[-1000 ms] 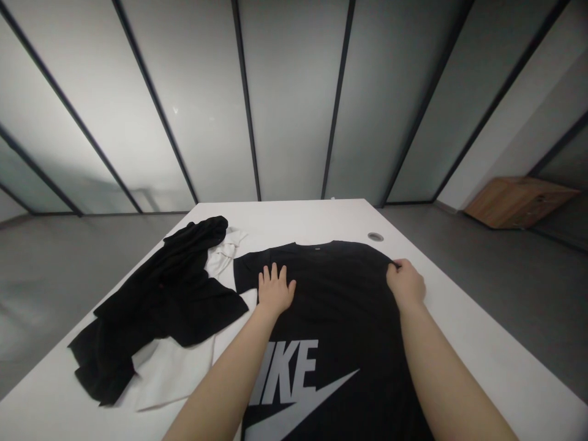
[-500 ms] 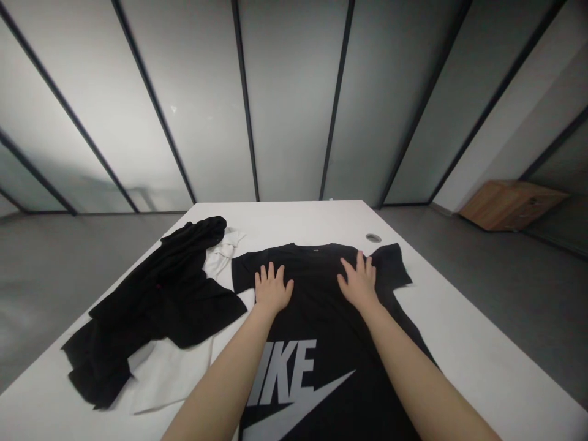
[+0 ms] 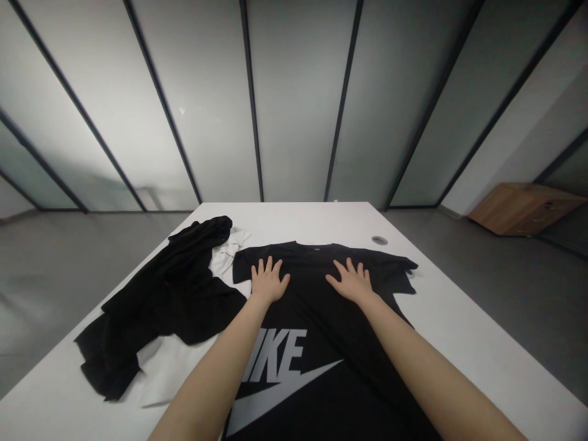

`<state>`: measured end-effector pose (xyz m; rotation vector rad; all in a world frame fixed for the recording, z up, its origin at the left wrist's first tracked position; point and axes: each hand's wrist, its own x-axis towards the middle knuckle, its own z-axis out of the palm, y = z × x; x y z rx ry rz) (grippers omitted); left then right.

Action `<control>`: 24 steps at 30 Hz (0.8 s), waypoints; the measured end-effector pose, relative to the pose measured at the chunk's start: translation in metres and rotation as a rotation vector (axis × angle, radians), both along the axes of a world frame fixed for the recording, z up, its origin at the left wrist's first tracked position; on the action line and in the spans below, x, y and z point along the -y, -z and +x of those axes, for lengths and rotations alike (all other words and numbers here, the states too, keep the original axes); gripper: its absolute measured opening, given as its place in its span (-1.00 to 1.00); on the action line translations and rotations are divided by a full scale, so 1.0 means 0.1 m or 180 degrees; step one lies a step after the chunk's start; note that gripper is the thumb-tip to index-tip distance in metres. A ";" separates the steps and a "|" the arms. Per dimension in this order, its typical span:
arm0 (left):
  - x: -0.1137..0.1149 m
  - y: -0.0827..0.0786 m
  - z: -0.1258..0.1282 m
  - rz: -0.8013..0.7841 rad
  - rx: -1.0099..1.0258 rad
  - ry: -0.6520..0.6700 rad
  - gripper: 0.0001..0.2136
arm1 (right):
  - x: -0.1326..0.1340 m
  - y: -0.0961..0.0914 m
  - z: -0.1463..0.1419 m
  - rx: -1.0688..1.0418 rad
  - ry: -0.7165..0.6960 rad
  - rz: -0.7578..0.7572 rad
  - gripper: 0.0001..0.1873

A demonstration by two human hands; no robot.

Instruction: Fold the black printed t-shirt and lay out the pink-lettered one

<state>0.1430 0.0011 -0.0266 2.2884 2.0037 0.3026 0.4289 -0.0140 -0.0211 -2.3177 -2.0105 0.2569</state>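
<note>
A black T-shirt (image 3: pixel 316 312) with a grey printed logo lies spread on the white table, its neckline toward the far end. My left hand (image 3: pixel 267 282) rests flat on its upper left part, fingers spread. On the upper right part lies my right hand (image 3: pixel 353 280), also flat with fingers apart. Both sleeves stretch outward, and the right one shows a fold at its edge. My left forearm covers part of the printed letters. The shirt's lower end runs out of view at the bottom.
To the left, a heap of black clothing (image 3: pixel 169 294) lies over white cloth (image 3: pixel 172 370) on the table (image 3: pixel 463 343). A round grommet (image 3: pixel 379 240) sits near the far right edge. Frosted glass panels stand behind, and a wooden cabinet (image 3: pixel 523 208) is at the right.
The right sleeve now lies further out to the right, with its edge folded. My right hand has shifted slightly left and the printed logo sits a little further left. Both hands stay flat.
</note>
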 end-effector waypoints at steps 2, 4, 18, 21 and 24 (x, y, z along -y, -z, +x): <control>-0.04 -0.01 -0.09 0.0015 -0.0005 0.0004 -0.33 | -0.05 -0.02 0.00 0.0017 0.0054 0.0045 -0.11; -0.05 -0.04 -0.17 0.0116 0.0026 0.0001 -0.34 | -0.07 -0.03 0.00 0.0045 0.0042 0.0139 -0.11; 0.12 -0.01 -0.98 0.0253 -0.0022 -0.0253 -0.47 | -0.08 0.06 0.04 0.0064 -0.0121 0.0270 -0.14; 0.10 -0.02 -1.12 0.0285 -0.0054 -0.0164 -0.46 | -0.08 0.06 0.03 0.0050 -0.0118 0.0247 -0.13; 0.09 -0.10 -1.06 0.0390 -0.0150 -0.0104 -0.50 | -0.09 0.05 0.00 0.0054 -0.0111 0.0223 -0.14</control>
